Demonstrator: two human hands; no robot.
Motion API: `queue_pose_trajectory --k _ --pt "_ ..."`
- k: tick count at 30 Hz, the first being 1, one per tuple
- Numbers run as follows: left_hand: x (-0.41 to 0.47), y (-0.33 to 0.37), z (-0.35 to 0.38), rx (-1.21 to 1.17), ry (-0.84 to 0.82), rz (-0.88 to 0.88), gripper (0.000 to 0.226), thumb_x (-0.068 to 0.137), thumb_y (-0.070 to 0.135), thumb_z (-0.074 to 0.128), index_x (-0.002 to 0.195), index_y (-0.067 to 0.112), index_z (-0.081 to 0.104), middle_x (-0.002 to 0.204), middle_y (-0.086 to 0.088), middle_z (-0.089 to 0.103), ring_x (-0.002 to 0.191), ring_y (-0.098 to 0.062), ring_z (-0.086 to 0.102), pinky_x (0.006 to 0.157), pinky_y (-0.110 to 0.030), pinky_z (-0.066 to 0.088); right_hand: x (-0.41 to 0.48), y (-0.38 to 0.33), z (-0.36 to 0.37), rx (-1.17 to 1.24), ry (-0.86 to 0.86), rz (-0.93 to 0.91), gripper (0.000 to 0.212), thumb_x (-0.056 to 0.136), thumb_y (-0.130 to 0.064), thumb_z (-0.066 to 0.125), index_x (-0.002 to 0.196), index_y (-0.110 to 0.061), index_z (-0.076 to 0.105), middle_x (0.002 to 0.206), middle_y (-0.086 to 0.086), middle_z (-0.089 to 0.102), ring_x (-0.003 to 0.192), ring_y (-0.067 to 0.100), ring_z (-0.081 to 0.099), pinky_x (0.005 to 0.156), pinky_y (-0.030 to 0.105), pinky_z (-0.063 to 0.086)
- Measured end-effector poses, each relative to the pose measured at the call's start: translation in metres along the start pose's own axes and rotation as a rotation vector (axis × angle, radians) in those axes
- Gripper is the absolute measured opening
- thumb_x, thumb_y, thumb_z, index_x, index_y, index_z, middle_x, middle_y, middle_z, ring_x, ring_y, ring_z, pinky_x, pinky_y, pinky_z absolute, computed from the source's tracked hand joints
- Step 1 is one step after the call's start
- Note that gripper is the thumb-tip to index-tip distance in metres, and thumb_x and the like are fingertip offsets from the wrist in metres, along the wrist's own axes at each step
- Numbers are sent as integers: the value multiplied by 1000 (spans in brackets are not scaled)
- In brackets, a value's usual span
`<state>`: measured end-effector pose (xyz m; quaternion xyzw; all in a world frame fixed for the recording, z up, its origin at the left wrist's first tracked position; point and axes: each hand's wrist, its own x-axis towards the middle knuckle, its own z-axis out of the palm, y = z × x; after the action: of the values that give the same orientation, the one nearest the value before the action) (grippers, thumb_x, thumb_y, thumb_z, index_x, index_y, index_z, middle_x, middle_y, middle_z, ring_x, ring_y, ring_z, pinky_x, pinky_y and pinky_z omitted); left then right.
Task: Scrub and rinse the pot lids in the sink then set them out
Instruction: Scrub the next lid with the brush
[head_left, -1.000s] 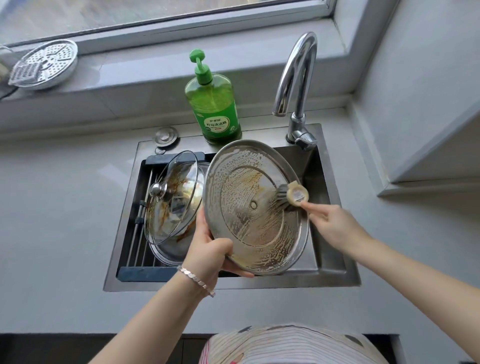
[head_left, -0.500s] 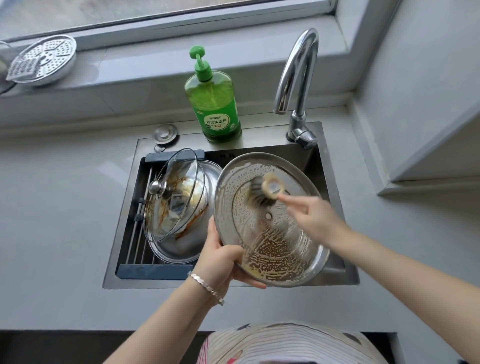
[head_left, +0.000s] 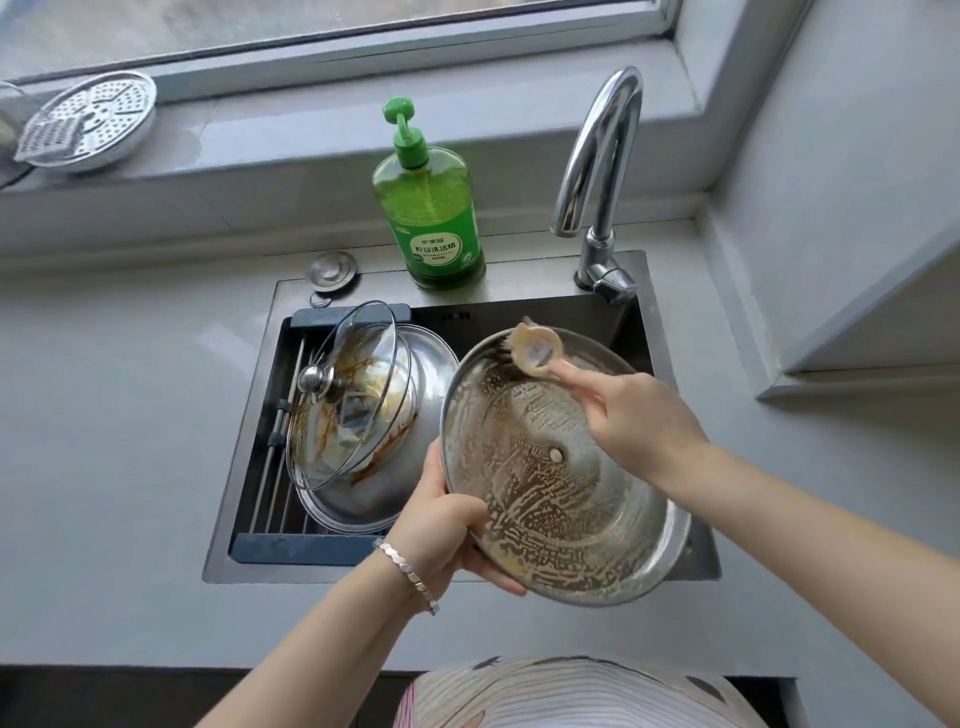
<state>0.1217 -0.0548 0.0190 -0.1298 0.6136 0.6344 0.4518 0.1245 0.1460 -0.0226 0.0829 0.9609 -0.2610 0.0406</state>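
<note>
My left hand (head_left: 447, 525) grips the near-left rim of a large steel lid (head_left: 550, 499), tilted over the sink (head_left: 670, 566) with its soapy, brown-streaked underside facing me. My right hand (head_left: 631, 415) holds a round scrub brush (head_left: 535, 349) whose bristles press against the lid's far rim. A glass lid (head_left: 345, 395) with a metal knob leans on another steel lid (head_left: 395, 488), both smeared with brown sauce, on the rack in the sink's left half.
A green dish soap bottle (head_left: 428, 202) stands behind the sink, with the faucet (head_left: 597, 171) to its right and a sink stopper (head_left: 332, 270) on the counter to its left. A perforated metal steamer plate (head_left: 88, 122) lies on the window sill at far left.
The brush has travelled from the lid's right edge across to its far rim. My left hand has tipped the lid flatter and shifted it right.
</note>
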Motion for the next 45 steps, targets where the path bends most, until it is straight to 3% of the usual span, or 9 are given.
queue_pose_trajectory --k 4,11,17,21,30,35,38,42,45 --pt "4 10 2 -9 -14 22 72 78 -21 28 103 46 41 114 -14 54 74 -43 65 40 -47 53 -1 -19 -9 158 200 -197 45 93 -13 50 134 -30 46 61 5 66 47 21 53 46 35 45" --pt "3 8 -1 85 -79 11 77 81 -21 30 122 45 34 116 -15 52 62 -44 66 35 -41 51 17 -16 -12 158 27 -1 40 96 -18 43 131 -36 50 57 -10 51 42 6 38 41 20 33" --pt "-3 1 -2 17 -12 41 78 80 -23 31 106 50 41 115 -11 51 66 -47 65 34 -40 51 19 33 -11 193 -21 222 38 95 -21 45 128 -36 53 120 6 65 107 26 59 92 37 48" --pt "-2 0 -5 -57 66 111 85 79 -24 33 129 44 32 119 -10 49 68 -47 65 34 -40 51 5 55 -12 197 -70 319 37 95 -20 45 127 -35 55 127 4 60 114 26 56 96 34 45" --pt "11 5 6 -194 275 252 84 80 -23 33 133 41 28 122 -3 47 86 -48 61 36 -40 51 -46 51 5 283 -176 394 38 95 -21 45 128 -36 54 126 3 61 115 24 56 99 35 43" --pt "22 5 15 -206 362 270 88 80 -21 34 138 44 22 130 -2 41 90 -40 58 39 -44 53 -69 35 14 373 -232 353 37 94 -19 48 127 -34 55 116 -9 65 107 13 59 89 23 44" --pt "25 2 16 -289 383 253 87 81 -21 32 139 42 19 134 -5 37 89 -39 57 44 -46 54 -60 37 12 649 -23 438 37 92 -16 53 127 -27 56 69 -29 58 67 -10 58 61 7 41" --pt "25 -3 26 -392 367 265 82 81 -21 31 137 38 23 128 -7 41 88 -35 59 51 -50 55 -35 38 10 1009 82 803 48 85 -34 65 125 -17 45 70 1 61 42 5 35 35 15 28" --pt "28 -12 38 -418 330 239 77 81 -21 32 134 33 27 118 -6 47 86 -31 60 57 -53 55 -20 28 20 1189 3 917 33 83 -29 68 99 -5 53 46 -4 48 32 4 25 31 16 21"
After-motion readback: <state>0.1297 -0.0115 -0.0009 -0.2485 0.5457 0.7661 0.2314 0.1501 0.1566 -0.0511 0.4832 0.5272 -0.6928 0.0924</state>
